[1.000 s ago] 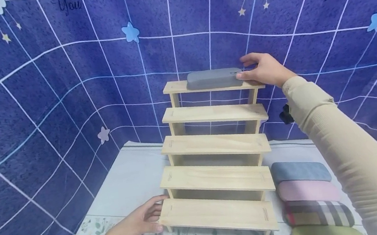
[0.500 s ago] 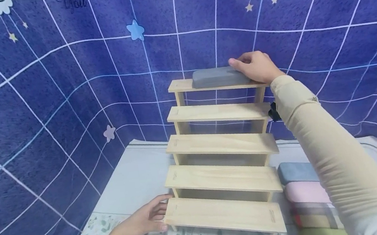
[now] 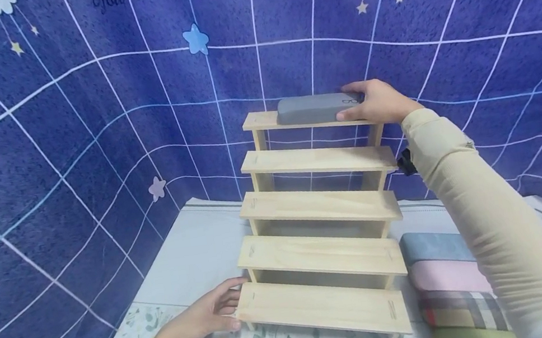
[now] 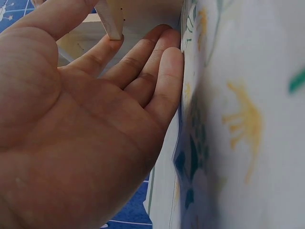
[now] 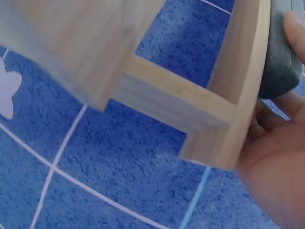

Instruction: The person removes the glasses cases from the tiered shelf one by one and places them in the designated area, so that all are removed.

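A grey glasses case [image 3: 309,109] lies lengthwise on the top board of a light wooden step shelf [image 3: 318,202]; a small glasses print shows near its right end. My right hand [image 3: 382,102] holds that end, thumb on the front side and fingers reaching behind. In the right wrist view, the thumb lies on the dark case [image 5: 279,71] and the palm is beside the end of the top board. Down at the lowest board's left end, my left hand [image 3: 203,315] touches the shelf with fairly straight fingers. In the left wrist view, a fingertip meets a wooden leg [image 4: 110,21].
Right of the shelf lie several more cases in a row: blue [image 3: 430,245], pink [image 3: 446,276], plaid [image 3: 463,309] and green [image 3: 466,335]. A white cloth with leaf print [image 3: 133,327] covers the table. Behind hangs a blue gridded curtain [image 3: 138,83].
The right thumb went from the case's front to above its top, then back down to the front. The view has shifted slightly; the left hand stays at the bottom board.
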